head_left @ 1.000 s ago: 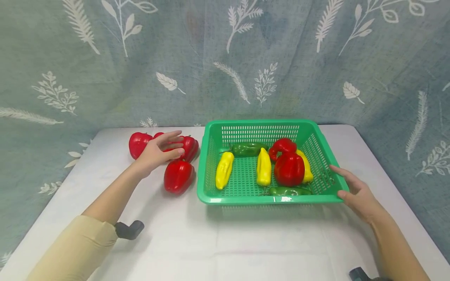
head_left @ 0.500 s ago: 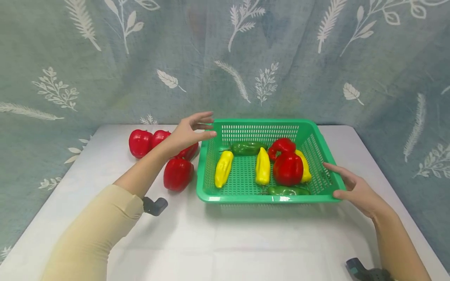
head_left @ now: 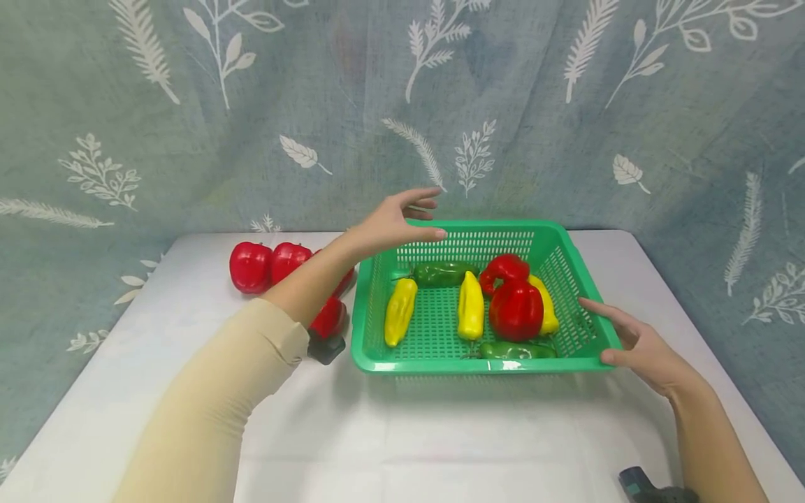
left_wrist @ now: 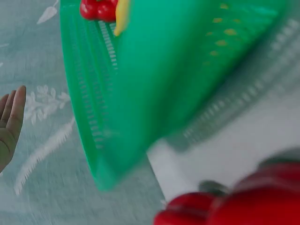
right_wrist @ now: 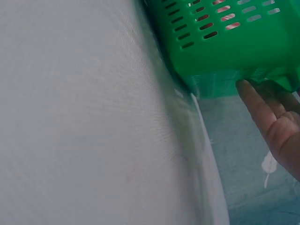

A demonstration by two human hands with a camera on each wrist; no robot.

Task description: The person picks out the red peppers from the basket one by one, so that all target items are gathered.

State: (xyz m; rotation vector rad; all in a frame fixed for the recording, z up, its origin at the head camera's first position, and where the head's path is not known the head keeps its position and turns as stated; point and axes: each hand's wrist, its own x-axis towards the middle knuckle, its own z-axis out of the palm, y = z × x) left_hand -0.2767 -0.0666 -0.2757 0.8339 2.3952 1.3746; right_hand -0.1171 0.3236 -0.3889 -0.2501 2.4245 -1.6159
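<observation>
My left hand (head_left: 402, 220) hovers over the back left rim of a green plastic basket (head_left: 478, 366), palm turned right, thumb and fingers apart with nothing between them. In the left wrist view, the fingers (left_wrist: 18, 115) look straight. My right hand (head_left: 648, 356) rests at the basket's front right corner, its thumb by the front rim and a finger over the side rim. Inside lie a red bell pepper (head_left: 516, 311), a curved red pepper (head_left: 506, 267), yellow peppers (head_left: 400, 312) and green peppers (head_left: 444, 274).
Several red bell peppers (head_left: 250, 267) stand on the white tablecloth (head_left: 440, 447) left of the basket, some partly hidden by my left arm. A grey-green leaf-print curtain (head_left: 352, 84) hangs behind the table. Dark wrist devices (head_left: 325, 347) are on both arms.
My left hand has moved right, from over the red bell peppers to above the basket's back left rim. My right hand stays at the basket's corner, and the basket's contents look unchanged.
</observation>
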